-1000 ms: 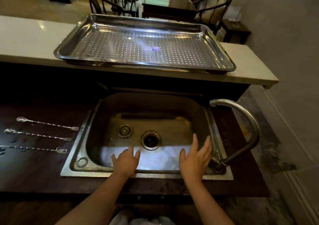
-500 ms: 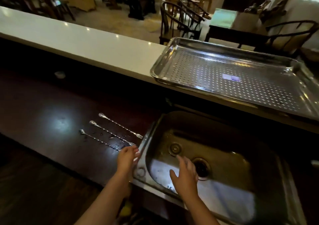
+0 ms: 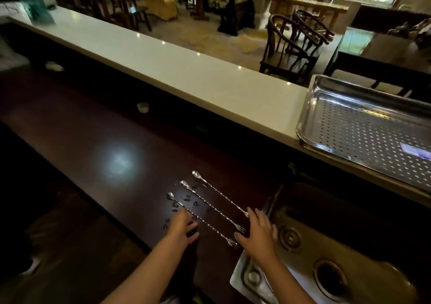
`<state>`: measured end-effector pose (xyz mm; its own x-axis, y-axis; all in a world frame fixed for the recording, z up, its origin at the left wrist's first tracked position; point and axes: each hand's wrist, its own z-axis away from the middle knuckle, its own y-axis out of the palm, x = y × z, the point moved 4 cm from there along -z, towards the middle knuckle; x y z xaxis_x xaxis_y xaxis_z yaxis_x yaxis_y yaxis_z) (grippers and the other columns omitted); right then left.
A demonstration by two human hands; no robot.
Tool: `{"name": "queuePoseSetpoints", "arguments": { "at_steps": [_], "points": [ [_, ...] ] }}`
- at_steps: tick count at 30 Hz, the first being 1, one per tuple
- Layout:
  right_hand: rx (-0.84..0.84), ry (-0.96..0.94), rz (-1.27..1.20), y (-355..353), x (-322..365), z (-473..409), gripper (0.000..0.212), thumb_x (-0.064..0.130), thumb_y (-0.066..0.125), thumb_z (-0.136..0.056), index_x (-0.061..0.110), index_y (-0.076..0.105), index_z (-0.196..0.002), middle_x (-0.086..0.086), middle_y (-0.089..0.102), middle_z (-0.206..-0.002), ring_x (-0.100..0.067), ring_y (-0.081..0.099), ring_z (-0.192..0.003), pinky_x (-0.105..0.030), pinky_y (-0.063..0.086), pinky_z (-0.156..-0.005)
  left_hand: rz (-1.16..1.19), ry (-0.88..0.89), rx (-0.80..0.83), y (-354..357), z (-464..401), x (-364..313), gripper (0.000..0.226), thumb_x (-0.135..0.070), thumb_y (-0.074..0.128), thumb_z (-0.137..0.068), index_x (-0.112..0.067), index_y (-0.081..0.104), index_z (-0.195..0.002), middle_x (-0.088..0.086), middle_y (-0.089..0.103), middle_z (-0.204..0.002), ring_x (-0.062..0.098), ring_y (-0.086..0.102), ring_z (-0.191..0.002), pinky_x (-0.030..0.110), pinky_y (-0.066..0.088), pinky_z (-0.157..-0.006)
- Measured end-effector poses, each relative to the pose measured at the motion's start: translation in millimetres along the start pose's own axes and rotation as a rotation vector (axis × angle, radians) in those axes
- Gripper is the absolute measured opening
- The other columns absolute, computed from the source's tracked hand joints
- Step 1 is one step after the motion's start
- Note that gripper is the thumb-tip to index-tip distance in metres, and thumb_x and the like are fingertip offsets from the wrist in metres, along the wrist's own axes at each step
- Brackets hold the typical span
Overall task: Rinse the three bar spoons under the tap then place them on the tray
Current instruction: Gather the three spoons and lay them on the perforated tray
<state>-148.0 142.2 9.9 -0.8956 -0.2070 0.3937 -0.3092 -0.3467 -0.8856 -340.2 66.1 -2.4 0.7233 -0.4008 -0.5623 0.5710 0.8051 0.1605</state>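
Your left hand [image 3: 183,227] and right hand [image 3: 258,232], each grip open and empty, bracket the three spoons [image 3: 215,211] lying parallel on the dark desk [image 3: 98,140] beside the sink [image 3: 303,252], probably so you can gather them together.

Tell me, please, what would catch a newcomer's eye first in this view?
Three bar spoons lie side by side on the dark counter, with the left hand and right hand reaching over them. To their right sits the steel sink, and above it a perforated tray on the pale bar top.
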Motion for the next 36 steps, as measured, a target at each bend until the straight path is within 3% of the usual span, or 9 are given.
{"name": "queuePoseSetpoints", "arguments": {
  "at_steps": [3,6,13,16,19,23,27,31,36],
  "points": [
    [0.039,-0.03,0.07,10,15,-19,0.098,0.06,0.06,-0.073,0.027,0.006,-0.148,-0.001,0.004,-0.159,-0.018,-0.003,-0.146,-0.049,0.001,-0.117,0.021,-0.086,0.057,-3,-6,-1,0.049,-0.04,0.034,-0.097,-0.012,0.041,-0.136,0.012,0.05,-0.136,0.029,0.05,-0.122,0.046,0.041,-0.084],
    [0.073,-0.033,0.126,19,27,-32,0.111,0.066,0.062,-0.066,0.025,-0.001,-0.148,-0.003,0.001,-0.16,-0.019,-0.005,-0.146,-0.05,-0.002,-0.116,-0.013,-0.143,0.115,-3,-12,-9,0.059,-0.049,0.029,-0.095,-0.01,0.039,-0.138,0.013,0.053,-0.134,0.028,0.049,-0.125,0.047,0.039,-0.092],
    [0.075,-0.011,0.191,30,46,-44,0.113,0.07,0.064,-0.058,0.017,0.014,-0.146,-0.006,0.025,-0.147,-0.022,0.017,-0.14,-0.055,0.008,-0.113,-0.024,-0.225,0.209,0,-24,-21,0.061,-0.058,0.023,-0.092,-0.024,0.034,-0.142,0.016,0.056,-0.127,0.03,0.048,-0.126,0.049,0.035,-0.096],
    [0.071,0.039,0.17,32,48,-48,0.106,0.068,0.065,-0.06,0.02,0.021,-0.144,-0.004,0.03,-0.14,-0.024,0.024,-0.133,-0.051,0.014,-0.112,-0.01,-0.246,0.246,-3,-29,-20,0.061,-0.06,0.019,-0.092,-0.027,0.037,-0.14,0.017,0.059,-0.12,0.031,0.05,-0.121,0.049,0.038,-0.092],
    [0.033,0.03,0.145,31,49,-53,0.083,0.061,0.065,-0.066,0.029,0.034,-0.136,-0.001,0.037,-0.132,-0.022,0.031,-0.127,-0.045,0.021,-0.107,-0.003,-0.241,0.29,-3,-34,-20,0.06,-0.058,0.019,-0.093,-0.024,0.039,-0.139,0.017,0.059,-0.117,0.029,0.052,-0.115,0.048,0.039,-0.092],
    [-0.001,-0.042,0.112,31,48,-55,0.048,0.043,0.062,-0.079,0.031,0.048,-0.124,0.003,0.047,-0.123,-0.019,0.039,-0.12,-0.037,0.028,-0.1,-0.051,-0.216,0.316,9,-31,-18,0.05,-0.04,0.03,-0.098,-0.015,0.039,-0.139,0.015,0.049,-0.139,0.026,0.046,-0.129,0.044,0.036,-0.101],
    [0.009,-0.053,0.09,35,51,-52,0.028,0.034,0.054,-0.086,0.029,0.055,-0.113,0.005,0.055,-0.118,-0.017,0.045,-0.117,-0.034,0.031,-0.096,-0.161,-0.148,0.268,31,-29,-16,0.035,-0.021,0.041,-0.097,-0.006,0.047,-0.129,0.014,0.057,-0.124,0.025,0.051,-0.123,0.038,0.039,-0.096],
    [0.076,-0.059,0.09,39,52,-54,0.022,0.026,0.048,-0.089,0.024,0.057,-0.109,0.001,0.057,-0.117,-0.02,0.047,-0.117,-0.034,0.033,-0.096,-0.193,-0.136,0.24,43,-32,-15,0.015,-0.009,0.043,-0.095,-0.007,0.056,-0.088,0.008,0.06,-0.089,0.018,0.058,-0.086,0.032,0.043,-0.078],
    [0.133,-0.072,0.147,39,53,-61,0.026,0.022,0.045,-0.09,0.016,0.055,-0.114,-0.005,0.056,-0.122,-0.022,0.047,-0.119,-0.038,0.034,-0.099,-0.169,-0.165,0.238,43,-37,-14,0.018,-0.002,0.044,-0.093,-0.007,0.056,-0.081,0.008,0.061,-0.087,0.02,0.058,-0.094,0.035,0.038,-0.095]
  ]
}}
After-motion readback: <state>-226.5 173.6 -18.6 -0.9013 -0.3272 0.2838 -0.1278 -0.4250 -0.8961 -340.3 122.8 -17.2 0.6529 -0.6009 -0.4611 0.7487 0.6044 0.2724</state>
